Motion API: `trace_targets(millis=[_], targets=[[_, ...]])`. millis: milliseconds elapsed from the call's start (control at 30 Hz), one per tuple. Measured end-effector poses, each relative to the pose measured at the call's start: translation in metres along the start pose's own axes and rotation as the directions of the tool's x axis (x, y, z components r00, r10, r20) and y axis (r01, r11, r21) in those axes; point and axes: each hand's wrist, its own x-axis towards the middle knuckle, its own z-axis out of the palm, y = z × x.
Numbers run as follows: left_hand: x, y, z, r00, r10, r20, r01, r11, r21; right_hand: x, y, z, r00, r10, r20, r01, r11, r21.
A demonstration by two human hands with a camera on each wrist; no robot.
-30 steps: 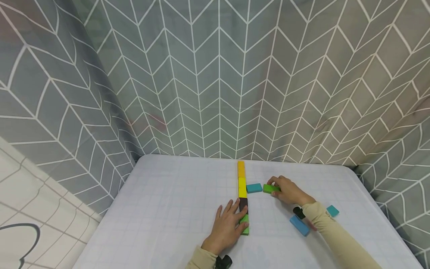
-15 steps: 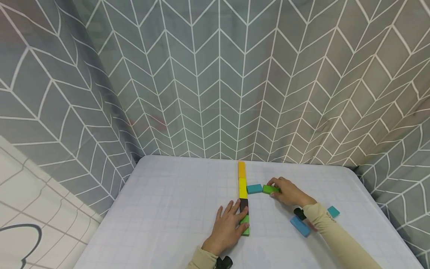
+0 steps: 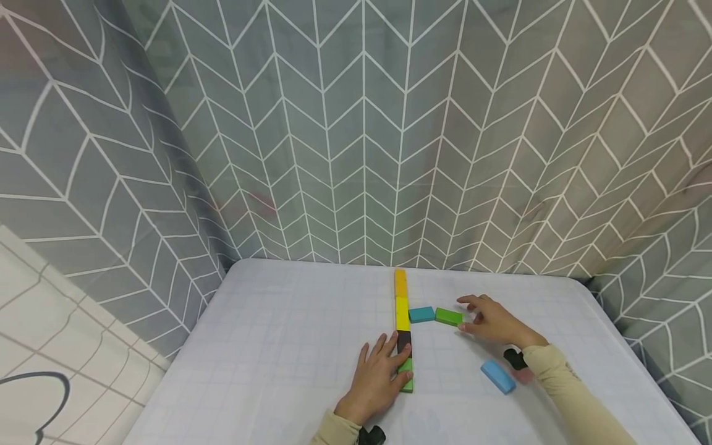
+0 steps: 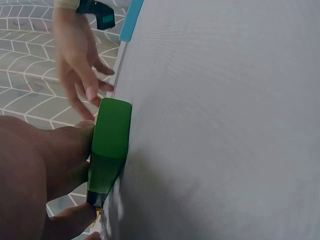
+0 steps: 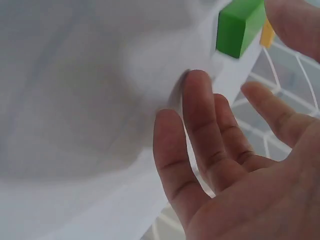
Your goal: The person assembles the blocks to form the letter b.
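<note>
A straight row of flat blocks runs away from me in the head view: a green block (image 3: 406, 384), a dark block (image 3: 404, 339), a yellow block (image 3: 402, 313) and an orange-yellow block (image 3: 400, 283). My left hand (image 3: 371, 376) rests on the near end of this row, fingers spread over the dark block and thumb on the green one. A teal block (image 3: 421, 314) sticks out rightward from the yellow block, with a second green block (image 3: 449, 317) at its far end, slightly angled. Just right of that block is my right hand (image 3: 495, 321), fingers apart and holding nothing.
A blue block (image 3: 498, 376) lies in front of my right wrist. Beside it, a pinkish block (image 3: 523, 375) shows partly under the wrist camera. The white-covered table (image 3: 278, 334) ends at a grey patterned curtain (image 3: 356, 154) behind.
My right hand has let go of the second green block and drawn back to the right. The small teal block on the right is now hidden behind the sleeve. My left hand stays put.
</note>
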Motion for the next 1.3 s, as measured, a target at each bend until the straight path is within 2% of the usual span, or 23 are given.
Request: trace_targets(millis=[167,233,433,633,800,1033,1300], targets=[[0.0,-0.001,0.0,1.0,-0.007,0.002,0.007,1.0,0.002,-0.027,0.007,-0.004,0.998,-0.007,-0.063,0.006,1.0,-0.019],[-0.001,0.0,0.0,1.0,-0.01,0.002,0.01,1.0,0.004,-0.038,0.01,-0.004,0.997,-0.048,-0.066,0.048,0.999,-0.012],[-0.001,-0.001,0.0,1.0,-0.012,-0.003,0.012,1.0,0.006,-0.07,0.014,-0.006,0.987,-0.157,0.021,0.155,0.985,0.072],[-0.001,-0.001,0.001,1.0,-0.021,0.001,0.021,1.0,-0.007,-0.092,0.01,-0.01,0.978,-0.172,0.12,0.153,0.976,0.153],[-0.001,0.0,0.002,1.0,-0.026,0.001,0.026,1.0,-0.007,-0.097,0.009,-0.007,0.977,-0.166,0.132,0.148,0.979,0.138],[-0.001,0.0,0.003,1.0,-0.024,0.002,0.024,1.0,-0.009,-0.096,0.009,0.001,0.982,-0.187,0.035,0.183,0.979,0.095],[0.0,0.001,0.001,1.0,-0.022,0.007,0.022,1.0,-0.001,-0.087,-0.003,0.003,0.998,-0.058,0.009,0.058,0.998,0.017]])
